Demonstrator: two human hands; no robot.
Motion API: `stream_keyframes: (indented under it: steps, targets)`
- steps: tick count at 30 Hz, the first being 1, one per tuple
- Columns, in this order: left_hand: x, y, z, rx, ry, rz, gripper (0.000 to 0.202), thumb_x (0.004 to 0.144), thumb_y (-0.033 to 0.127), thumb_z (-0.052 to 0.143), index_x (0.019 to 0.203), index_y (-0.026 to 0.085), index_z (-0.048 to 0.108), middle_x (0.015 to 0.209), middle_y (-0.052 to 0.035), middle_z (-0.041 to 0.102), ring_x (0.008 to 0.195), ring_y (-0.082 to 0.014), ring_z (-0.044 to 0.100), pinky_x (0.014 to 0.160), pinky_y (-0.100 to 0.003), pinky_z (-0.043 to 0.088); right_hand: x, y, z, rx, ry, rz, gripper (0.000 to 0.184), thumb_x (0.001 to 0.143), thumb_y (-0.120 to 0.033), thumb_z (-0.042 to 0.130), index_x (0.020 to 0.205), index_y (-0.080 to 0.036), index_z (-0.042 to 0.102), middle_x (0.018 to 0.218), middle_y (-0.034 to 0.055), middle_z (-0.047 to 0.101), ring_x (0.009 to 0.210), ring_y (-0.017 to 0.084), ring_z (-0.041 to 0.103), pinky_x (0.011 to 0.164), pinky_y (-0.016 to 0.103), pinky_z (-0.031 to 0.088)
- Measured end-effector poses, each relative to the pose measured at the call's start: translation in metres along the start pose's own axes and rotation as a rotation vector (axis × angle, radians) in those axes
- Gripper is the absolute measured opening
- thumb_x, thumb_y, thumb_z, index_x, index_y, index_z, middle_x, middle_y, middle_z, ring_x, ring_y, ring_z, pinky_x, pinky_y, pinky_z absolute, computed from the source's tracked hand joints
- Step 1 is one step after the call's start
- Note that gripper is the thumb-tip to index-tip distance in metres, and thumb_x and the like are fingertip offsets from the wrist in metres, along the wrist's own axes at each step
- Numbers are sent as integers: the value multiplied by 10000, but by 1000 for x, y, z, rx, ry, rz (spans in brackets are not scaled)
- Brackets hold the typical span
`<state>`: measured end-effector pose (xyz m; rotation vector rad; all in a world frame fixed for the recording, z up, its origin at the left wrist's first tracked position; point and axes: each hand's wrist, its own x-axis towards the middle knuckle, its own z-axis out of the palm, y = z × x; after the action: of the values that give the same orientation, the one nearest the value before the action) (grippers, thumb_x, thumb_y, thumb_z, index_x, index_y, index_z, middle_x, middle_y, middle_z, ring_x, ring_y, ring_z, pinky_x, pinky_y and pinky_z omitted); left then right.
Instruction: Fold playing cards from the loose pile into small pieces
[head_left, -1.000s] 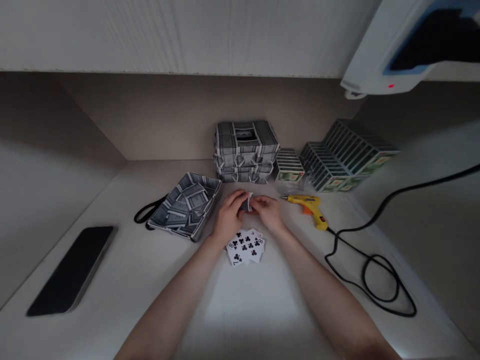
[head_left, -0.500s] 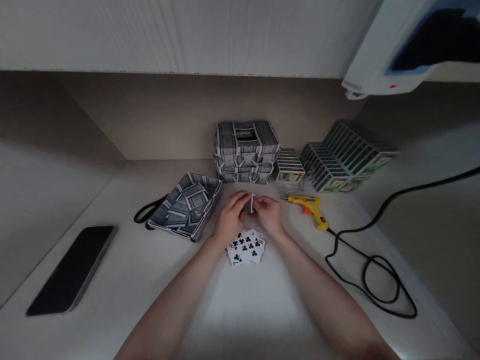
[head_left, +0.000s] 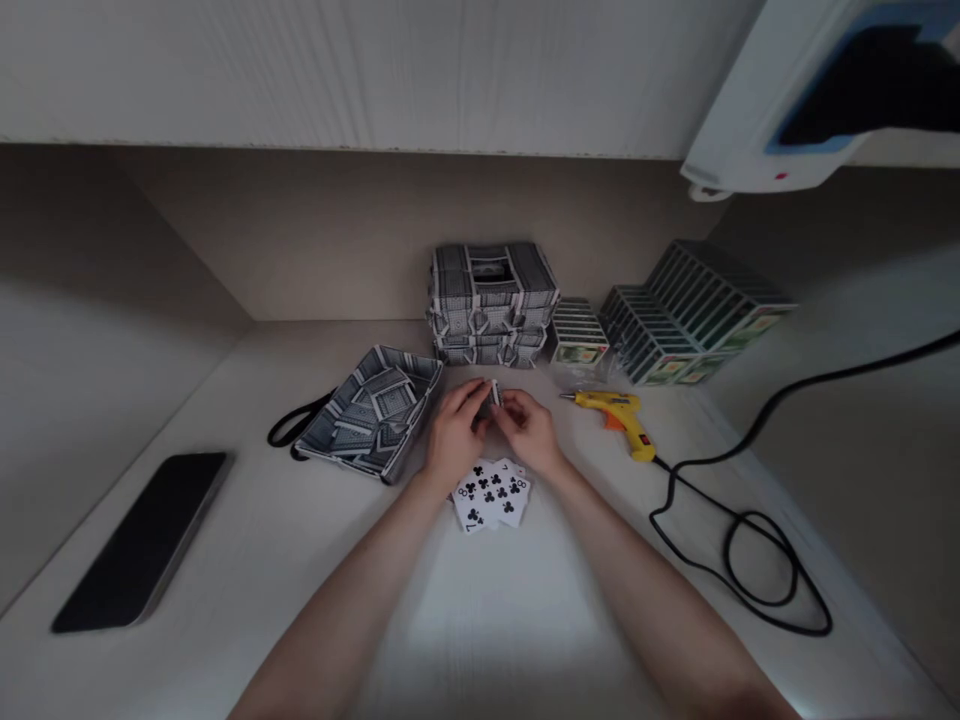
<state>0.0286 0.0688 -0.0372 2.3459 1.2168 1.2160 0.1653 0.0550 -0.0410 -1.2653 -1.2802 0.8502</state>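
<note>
My left hand (head_left: 456,435) and my right hand (head_left: 529,430) meet over the middle of the white desk, fingers pinched together on a small folded playing card (head_left: 493,396) held between them. Just below my hands lies a small fan of face-up cards (head_left: 491,492), clubs showing. A shallow tray made of card backs (head_left: 373,411) sits to the left of my left hand. Behind my hands stands a stack of similar card trays (head_left: 491,302).
A yellow glue gun (head_left: 617,416) lies right of my right hand, its black cord (head_left: 750,540) looping toward the desk's right edge. Rows of boxed card decks (head_left: 686,310) stand at the back right. A dark phone (head_left: 146,538) lies far left.
Both hands shifted slightly left and up while working the small card between the fingers. Everything else on the desk stayed put.
</note>
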Motion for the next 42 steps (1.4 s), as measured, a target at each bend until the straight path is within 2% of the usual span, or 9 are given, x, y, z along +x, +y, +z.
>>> stream_keyframes:
  steps: [7, 12, 18, 21, 24, 30, 36, 39, 42]
  targets:
    - [0, -3, 2, 29, 7, 3, 572, 692, 35, 578, 1225, 225, 494, 1225, -55, 539, 1128, -201, 492, 983, -390, 418, -2, 4, 1, 25, -97, -31, 181, 733, -253, 562, 911, -219, 572, 862, 36, 681, 782, 190, 634, 682, 290, 448]
    - [1, -3, 1, -25, -10, 14, 556, 703, 45, 574, 1224, 221, 495, 1247, -56, 536, 1154, -194, 486, 1001, -387, 405, 0, 6, 1, 97, -116, -5, 62, 720, -269, 562, 750, -215, 567, 725, 5, 654, 664, 163, 603, 606, 262, 438]
    - [4, -5, 2, -198, 11, -62, 500, 750, 175, 583, 1235, 214, 468, 1268, -83, 501, 1167, -203, 467, 995, -373, 384, 5, 2, -1, 277, -73, 124, 179, 688, -338, 604, 790, -197, 561, 687, -9, 632, 542, 121, 549, 515, 240, 441]
    - [6, -10, 5, -383, 47, -291, 394, 791, 272, 537, 1167, 164, 487, 1072, -99, 596, 926, -182, 587, 760, -304, 493, 6, 0, -3, 285, -88, 152, 204, 694, -360, 607, 798, -195, 548, 647, -10, 625, 549, 128, 570, 521, 246, 459]
    - [6, -12, 7, -439, -16, -424, 242, 834, 363, 452, 903, 150, 546, 764, -31, 600, 676, -133, 561, 588, -238, 451, 5, 1, -2, 284, -157, 170, 238, 666, -353, 647, 804, -201, 527, 651, -19, 628, 561, 128, 588, 540, 251, 476]
    - [7, -6, 4, -304, -43, -440, 347, 856, 428, 363, 623, 172, 400, 538, 47, 391, 527, -86, 389, 495, -207, 293, 1, 4, 1, 215, -304, 177, 272, 609, -287, 692, 810, -194, 533, 683, -15, 649, 620, 141, 616, 609, 274, 503]
    - [11, -7, 1, -497, -68, -457, 375, 829, 444, 403, 573, 174, 358, 519, 56, 333, 502, -77, 327, 475, -208, 261, -3, -3, 5, 265, -330, 207, 230, 583, -253, 700, 737, -191, 541, 601, -28, 640, 571, 136, 605, 573, 261, 495]
    - [14, -8, 0, -531, -67, -447, 376, 810, 430, 443, 550, 169, 368, 513, 58, 323, 497, -73, 321, 477, -205, 262, -4, -8, 6, 260, -312, 217, 256, 571, -301, 723, 711, -187, 541, 574, -21, 639, 526, 133, 590, 542, 258, 489]
    - [15, -7, 2, -446, -23, -432, 379, 812, 409, 440, 529, 165, 381, 497, 56, 322, 495, -75, 322, 483, -208, 252, -4, -9, 6, 222, -311, 230, 289, 659, -441, 653, 705, -178, 542, 511, -15, 610, 453, 128, 561, 482, 253, 468]
